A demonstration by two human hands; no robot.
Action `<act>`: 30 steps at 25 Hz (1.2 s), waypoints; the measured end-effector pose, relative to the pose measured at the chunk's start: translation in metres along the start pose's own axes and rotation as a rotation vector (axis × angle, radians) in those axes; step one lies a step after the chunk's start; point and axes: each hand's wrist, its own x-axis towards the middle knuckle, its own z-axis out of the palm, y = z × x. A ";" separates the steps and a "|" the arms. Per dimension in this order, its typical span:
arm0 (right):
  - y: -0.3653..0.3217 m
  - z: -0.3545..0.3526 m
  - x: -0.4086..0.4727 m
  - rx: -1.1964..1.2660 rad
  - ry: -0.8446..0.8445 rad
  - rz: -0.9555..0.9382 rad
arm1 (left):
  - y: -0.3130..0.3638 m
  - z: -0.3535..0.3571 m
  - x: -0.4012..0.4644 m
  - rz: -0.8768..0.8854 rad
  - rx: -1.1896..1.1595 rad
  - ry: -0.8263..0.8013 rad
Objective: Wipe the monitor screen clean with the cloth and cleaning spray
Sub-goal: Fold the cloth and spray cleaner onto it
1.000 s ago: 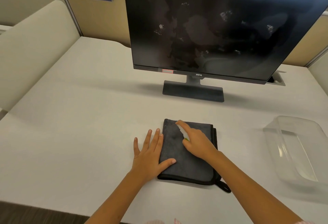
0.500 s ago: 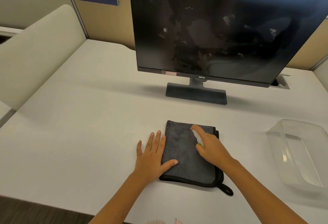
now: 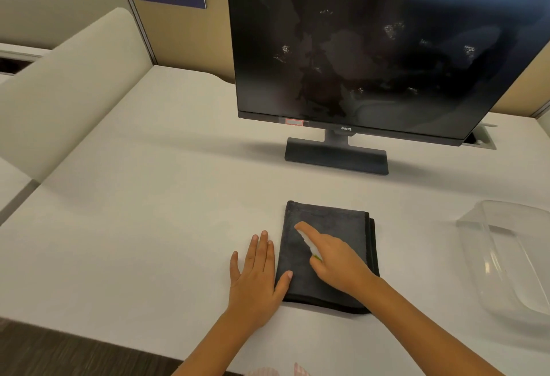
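Prepping the cloth, by the look of it; no wiping has begun. Folded dark cloth (image 3: 327, 256) lies flat on the surface (image 3: 148, 226), in front of the monitor (image 3: 372, 42) and well apart from it. Left hand (image 3: 256, 271) is spread flat, fingers straight on the surface beside the cloth's left edge, thumb resting on the cloth, probably pinning it in place. Right hand (image 3: 336, 259) hovers over the cloth middle, curled round a small white-and-green spray bottle (image 3: 311, 246), forefinger stretched along its top as if on the nozzle; most of the bottle is hidden in the grip. Can't tell whether any spray is coming out or whether the cloth is already damp. Screen shows plenty of smudges and pale speckled patches across the centre and right, so the actual cleaning is all still ahead. My read: early stage, maybe a quarter in. Left to do: finish wetting the cloth, put the bottle down, lift the cloth, wipe the full panel. Clear plastic tub (image 3: 506, 256) sits at the right edge of the surface, apart from everything, likely where the bottle goes.
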 end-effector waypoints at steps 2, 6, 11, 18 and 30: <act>0.002 0.004 -0.008 -0.008 -0.038 -0.001 | 0.000 -0.004 -0.002 -0.015 0.020 -0.022; 0.009 0.003 -0.014 -0.002 -0.039 0.018 | 0.006 -0.012 -0.005 -0.025 0.004 -0.044; 0.012 -0.015 0.015 -0.028 0.003 -0.005 | 0.013 -0.004 -0.006 0.016 -0.048 0.011; 0.017 -0.020 0.054 -0.013 0.036 -0.022 | 0.018 -0.013 -0.015 0.234 -0.062 0.062; 0.030 -0.035 0.069 -0.054 0.106 0.094 | 0.023 -0.011 -0.016 0.327 -0.019 0.070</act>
